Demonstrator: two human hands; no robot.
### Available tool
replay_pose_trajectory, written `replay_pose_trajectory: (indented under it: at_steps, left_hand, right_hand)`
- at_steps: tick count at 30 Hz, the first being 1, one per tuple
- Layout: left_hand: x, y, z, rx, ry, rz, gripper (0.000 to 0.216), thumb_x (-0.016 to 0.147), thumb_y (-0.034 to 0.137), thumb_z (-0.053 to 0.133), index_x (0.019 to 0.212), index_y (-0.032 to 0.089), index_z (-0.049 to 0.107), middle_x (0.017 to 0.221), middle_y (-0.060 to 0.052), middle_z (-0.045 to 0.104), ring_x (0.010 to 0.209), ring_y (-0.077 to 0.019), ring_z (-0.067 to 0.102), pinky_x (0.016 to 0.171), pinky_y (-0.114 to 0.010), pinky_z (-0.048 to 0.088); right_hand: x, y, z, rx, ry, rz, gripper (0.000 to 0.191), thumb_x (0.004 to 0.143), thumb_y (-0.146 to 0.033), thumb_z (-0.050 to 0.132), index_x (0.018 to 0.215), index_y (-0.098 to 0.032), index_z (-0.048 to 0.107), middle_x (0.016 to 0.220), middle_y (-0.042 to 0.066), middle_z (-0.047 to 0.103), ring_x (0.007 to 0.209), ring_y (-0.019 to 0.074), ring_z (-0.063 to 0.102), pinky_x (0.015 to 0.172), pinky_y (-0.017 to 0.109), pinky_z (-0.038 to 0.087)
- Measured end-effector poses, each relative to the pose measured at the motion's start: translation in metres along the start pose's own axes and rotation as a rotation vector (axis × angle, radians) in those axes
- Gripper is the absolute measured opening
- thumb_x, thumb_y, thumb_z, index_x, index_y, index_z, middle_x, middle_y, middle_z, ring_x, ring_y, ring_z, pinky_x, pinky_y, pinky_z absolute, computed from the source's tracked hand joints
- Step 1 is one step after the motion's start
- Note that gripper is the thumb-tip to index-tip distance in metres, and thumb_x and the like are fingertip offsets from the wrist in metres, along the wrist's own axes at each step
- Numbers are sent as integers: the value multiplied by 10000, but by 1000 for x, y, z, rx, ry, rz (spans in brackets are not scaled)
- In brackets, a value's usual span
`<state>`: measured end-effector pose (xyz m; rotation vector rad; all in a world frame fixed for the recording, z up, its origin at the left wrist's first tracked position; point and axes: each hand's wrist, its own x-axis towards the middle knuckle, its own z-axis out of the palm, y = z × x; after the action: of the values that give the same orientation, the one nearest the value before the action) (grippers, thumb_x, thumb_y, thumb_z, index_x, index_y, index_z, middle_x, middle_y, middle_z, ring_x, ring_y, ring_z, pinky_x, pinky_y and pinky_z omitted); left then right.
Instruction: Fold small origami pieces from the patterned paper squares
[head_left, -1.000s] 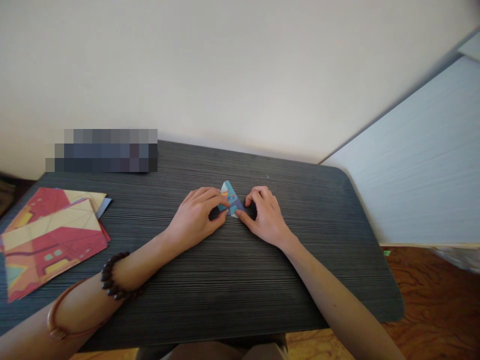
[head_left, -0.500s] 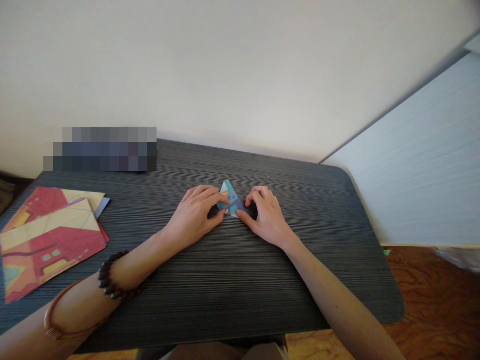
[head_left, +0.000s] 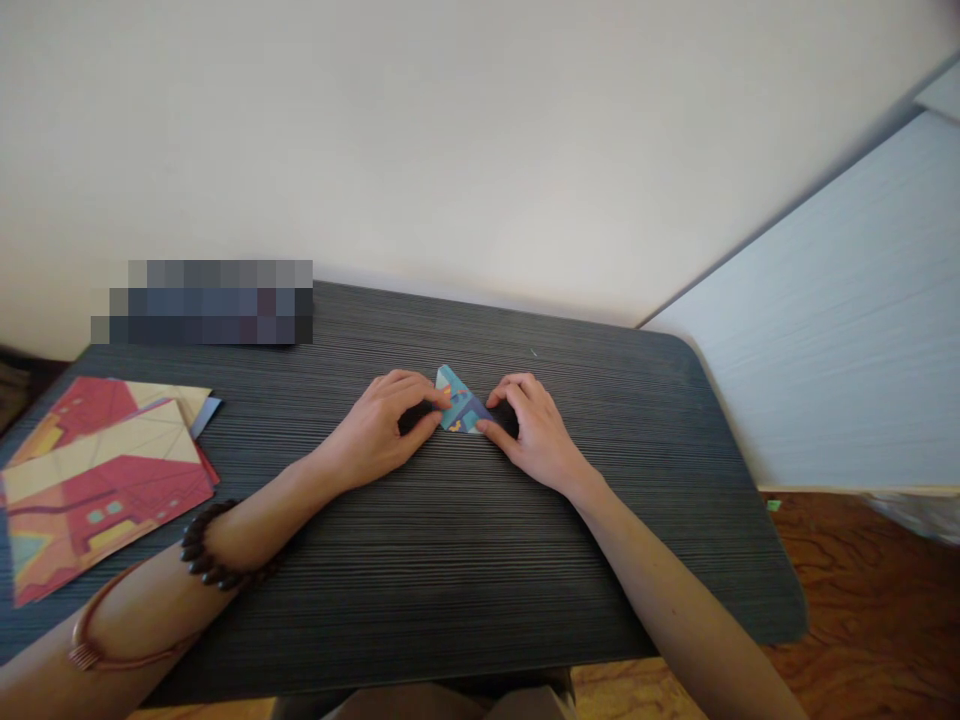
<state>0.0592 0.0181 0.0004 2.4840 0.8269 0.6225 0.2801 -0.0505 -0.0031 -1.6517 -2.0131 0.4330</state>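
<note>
A small folded piece of patterned paper (head_left: 461, 405), roughly triangular and mostly blue and teal with bits of orange, is at the middle of the dark table. My left hand (head_left: 379, 425) pinches its left edge between thumb and fingers. On the other side, my right hand (head_left: 536, 430) has its thumb and curled index finger at the lower right corner, gripping it. Both hands are low over the tabletop. The fingertips cover parts of the paper's edges.
Large printed sheets (head_left: 112, 490) in red, cream and orange lie in a loose stack at the left of the table (head_left: 420, 580). Behind them is a blurred-out object (head_left: 210, 305). A wall runs along the back, and a pale panel (head_left: 847, 320) stands at the right.
The folded paper has turned slightly, its top point shifting left and its right corner moving right. My left hand has drawn a little to the left; my right hand has barely moved.
</note>
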Motion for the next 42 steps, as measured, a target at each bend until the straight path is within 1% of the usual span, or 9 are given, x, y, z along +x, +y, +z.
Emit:
replay_pose_trajectory:
  at_steps: [3, 7, 11, 15, 18, 23, 29, 36, 42]
  left_hand:
    - [1, -2, 1, 53, 33, 18, 281, 911, 282, 466, 1150, 207, 593, 1202, -71, 583, 1125, -214, 498, 987, -408, 397]
    - [1, -4, 3, 193, -31, 49, 391, 928, 329, 441, 1302, 228, 495, 1304, -75, 528, 1219, -261, 416, 1018, -468, 347]
    - [0, -3, 4, 231, -52, 49, 341, 929, 339, 426, 1219, 226, 566, 1219, -78, 558, 1152, -257, 443, 985, -454, 369]
    - [-1, 0, 3, 233, -47, 23, 357, 909, 357, 454, 1224, 227, 560, 1153, -89, 542, 1105, -257, 445, 959, -456, 378]
    - [-1, 1, 2, 220, -68, 13, 369, 891, 372, 483, 1216, 219, 564, 1129, -93, 524, 1082, -257, 444, 946, -450, 383]
    - [-1, 1, 0, 120, -66, 37, 326, 878, 340, 514, 1161, 187, 570, 1124, -88, 523, 1096, -239, 433, 975, -414, 372]
    - [-1, -2, 1, 13, -25, 23, 277, 831, 331, 591, 1075, 200, 592, 1063, -63, 547, 1048, -228, 453, 938, -403, 401]
    - [0, -2, 1, 11, -17, 17, 319, 831, 331, 592, 1136, 240, 604, 1049, -61, 527, 1027, -228, 452, 923, -408, 408]
    - [2, 0, -5, -52, -85, -50, 286, 793, 350, 636, 1050, 225, 615, 924, -29, 572, 922, -203, 490, 872, -379, 392]
  right_hand:
    - [1, 4, -3, 56, -42, -80, 278, 860, -398, 576, 1099, -255, 572, 1098, 60, 545, 1047, 215, 516, 916, 401, 423]
    - [1, 6, -5, 110, -63, -135, 256, 895, -344, 535, 1127, -259, 602, 1101, 50, 565, 1054, 187, 528, 937, 368, 429]
    - [0, 2, -2, 85, -28, -108, 255, 901, -324, 526, 1132, -257, 613, 1113, 48, 582, 1038, 196, 531, 922, 387, 427]
    - [-1, -1, 2, 62, 7, -85, 314, 842, -397, 606, 1119, -248, 620, 1114, 52, 592, 1015, 211, 531, 900, 394, 423]
    - [0, -1, 2, 73, 16, -79, 296, 838, -383, 618, 1107, -262, 628, 1084, 46, 599, 996, 202, 533, 882, 380, 424]
    - [0, 0, 2, 96, 17, -81, 263, 836, -345, 629, 1088, -271, 644, 993, 35, 593, 952, 182, 539, 855, 359, 432]
    - [0, -1, 2, 119, 64, -132, 240, 831, -300, 642, 1065, -250, 654, 999, 39, 580, 946, 173, 528, 869, 347, 422]
    - [0, -1, 1, 125, 46, -139, 230, 830, -303, 642, 1055, -258, 653, 993, 34, 610, 920, 182, 531, 834, 350, 413]
    - [1, -1, -2, 190, -4, -100, 204, 821, -285, 659, 1023, -256, 655, 890, 2, 633, 803, 143, 545, 761, 314, 390]
